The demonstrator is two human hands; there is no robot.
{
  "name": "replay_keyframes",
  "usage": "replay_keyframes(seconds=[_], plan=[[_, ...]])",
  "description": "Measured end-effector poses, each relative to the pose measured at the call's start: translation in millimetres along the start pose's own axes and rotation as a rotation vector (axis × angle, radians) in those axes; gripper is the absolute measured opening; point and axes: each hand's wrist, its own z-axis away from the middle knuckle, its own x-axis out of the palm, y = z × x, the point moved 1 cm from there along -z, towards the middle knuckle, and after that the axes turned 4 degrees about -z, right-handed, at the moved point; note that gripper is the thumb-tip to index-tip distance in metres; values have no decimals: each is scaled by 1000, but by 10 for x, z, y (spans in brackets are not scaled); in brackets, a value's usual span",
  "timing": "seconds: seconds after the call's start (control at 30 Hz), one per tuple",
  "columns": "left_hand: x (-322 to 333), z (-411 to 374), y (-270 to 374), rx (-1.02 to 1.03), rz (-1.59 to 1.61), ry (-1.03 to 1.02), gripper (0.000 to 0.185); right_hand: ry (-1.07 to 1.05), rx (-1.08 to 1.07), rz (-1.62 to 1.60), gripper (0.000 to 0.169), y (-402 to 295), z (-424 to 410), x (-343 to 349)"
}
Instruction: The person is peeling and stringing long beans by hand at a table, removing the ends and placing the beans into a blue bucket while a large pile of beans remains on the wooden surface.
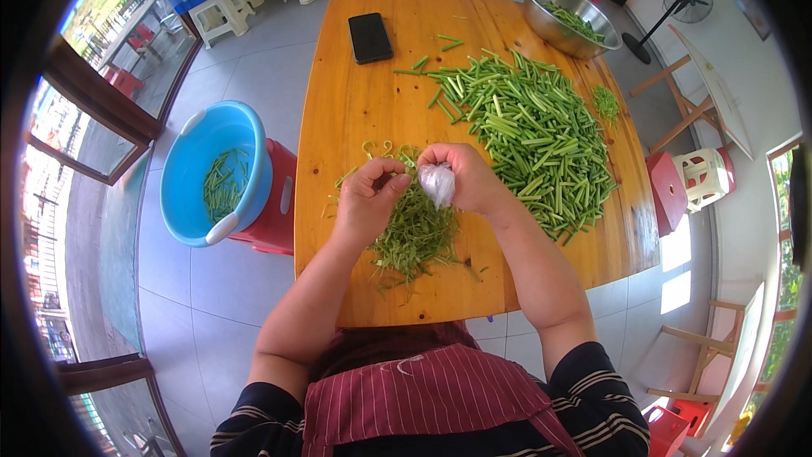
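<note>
Both my hands are raised close together over a heap of thin green leafy trimmings on the wooden table. My left hand has thumb and index finger nearly meeting; whether something fine is between them cannot be told. The fingers of my right hand curl around a crumpled piece of clear plastic. A large pile of cut green stems lies just beyond my right hand, with some loose pieces at its far left. Curly tendrils show behind the hands.
A black phone lies at the far left of the table. At the far right corner stands a steel bowl with green stems. A small green heap is near the right edge. Left of the table, a blue basin holding stems rests on a red stool.
</note>
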Motion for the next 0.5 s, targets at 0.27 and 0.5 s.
replay_keyframes(seconds=[0.27,0.5], plan=[[-132,-94,16,-85,626,143,11,149,53,-23,9,-14,-10,-83],[-46,-18,123,27,-256,77,12,149,-15,54,13,-49,-23,-31]])
